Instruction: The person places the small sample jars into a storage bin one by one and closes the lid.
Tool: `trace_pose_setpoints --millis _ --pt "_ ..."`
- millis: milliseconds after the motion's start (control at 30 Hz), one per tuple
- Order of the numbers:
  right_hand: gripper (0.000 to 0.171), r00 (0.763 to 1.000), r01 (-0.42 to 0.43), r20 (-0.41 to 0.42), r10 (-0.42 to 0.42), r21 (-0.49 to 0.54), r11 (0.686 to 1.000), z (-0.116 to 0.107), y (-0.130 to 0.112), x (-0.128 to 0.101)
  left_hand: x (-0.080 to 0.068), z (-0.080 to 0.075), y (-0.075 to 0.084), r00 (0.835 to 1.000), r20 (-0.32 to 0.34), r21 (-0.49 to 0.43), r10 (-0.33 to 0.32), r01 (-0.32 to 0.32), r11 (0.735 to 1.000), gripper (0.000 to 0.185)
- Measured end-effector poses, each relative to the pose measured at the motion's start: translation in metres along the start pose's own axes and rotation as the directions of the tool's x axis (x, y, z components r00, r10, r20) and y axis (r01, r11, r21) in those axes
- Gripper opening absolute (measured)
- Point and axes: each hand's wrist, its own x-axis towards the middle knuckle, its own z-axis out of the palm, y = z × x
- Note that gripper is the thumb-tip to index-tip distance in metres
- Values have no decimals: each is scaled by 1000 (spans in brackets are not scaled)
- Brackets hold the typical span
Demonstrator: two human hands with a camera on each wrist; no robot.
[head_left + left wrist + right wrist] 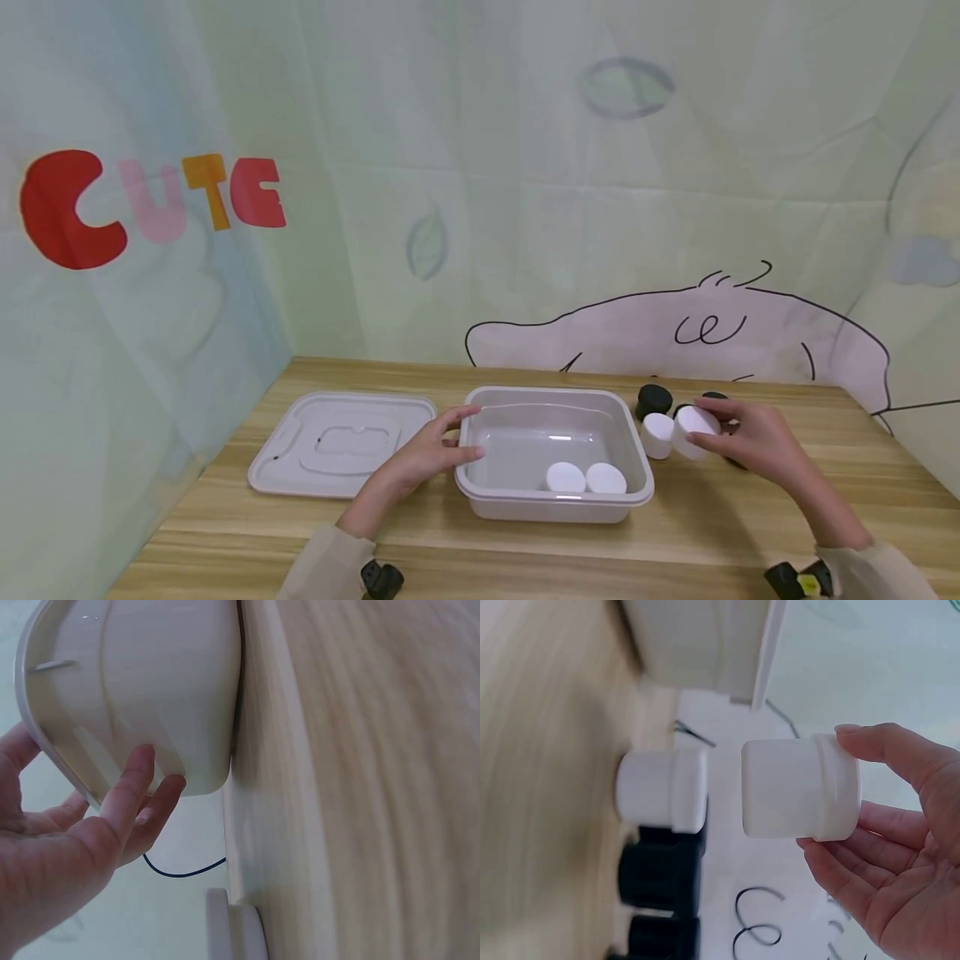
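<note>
A light grey plastic box [555,508] stands uncovered on the table, and two white jars [566,477] sit inside it by the near wall. My left hand [431,450] grips the box's left rim, thumb over the edge; in the left wrist view its fingers [135,780] press the outer wall. My right hand [750,429] pinches a white lidded jar [799,789] by its cap, raised off the table to the right of the box. Another white jar [657,436] stands just beside the box, near a black jar [654,402].
The grey lid [341,446] of the box lies flat on the table at left. More black jars [660,877] stand behind the raised jar, partly hidden by my right hand. A printed cloth [525,208] hangs along the back and left table edges.
</note>
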Motion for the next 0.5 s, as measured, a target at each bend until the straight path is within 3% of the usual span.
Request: trace_pose_setpoints --millis 500 --pt "48 995 95 -5 -96 179 979 7 -44 13 -1 0 1 1000 -4 9 0 0 1000 62"
